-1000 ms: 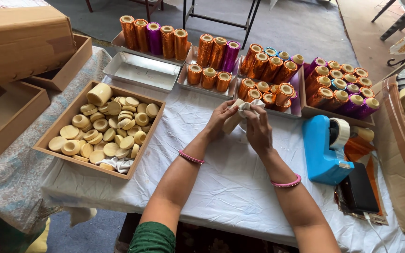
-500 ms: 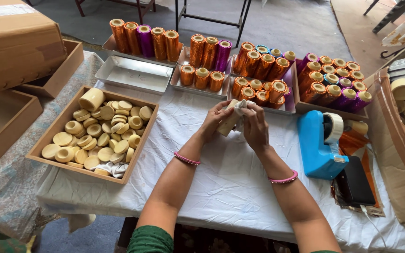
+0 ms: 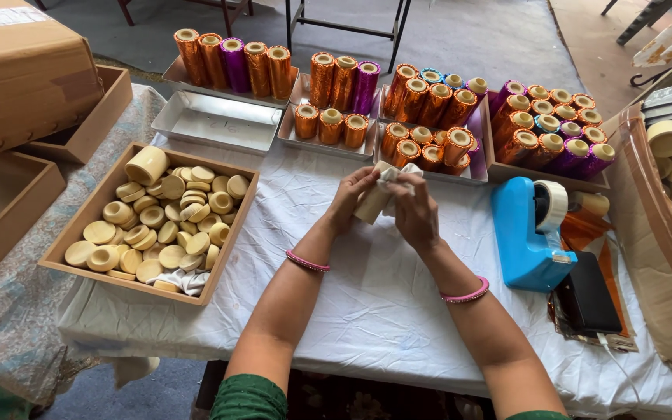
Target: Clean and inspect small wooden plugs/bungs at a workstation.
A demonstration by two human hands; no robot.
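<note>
Here, both hands meet over the white cloth (image 3: 367,311), near the far trays. The left hand (image 3: 349,201) grips a cream cylinder (image 3: 372,204), long axis tilted up-right; the right hand (image 3: 416,211) pinches what seems a white rag (image 3: 393,177) on its top.

Bare forearms, pink bangle just behind the left hand (image 3: 349,204); matching pink bangle behind the right hand (image 3: 416,216); green sleeve at the upper arm

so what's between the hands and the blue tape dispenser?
Head view: only bare white cloth between the right hand and the dispenser; nothing lies there.
</note>
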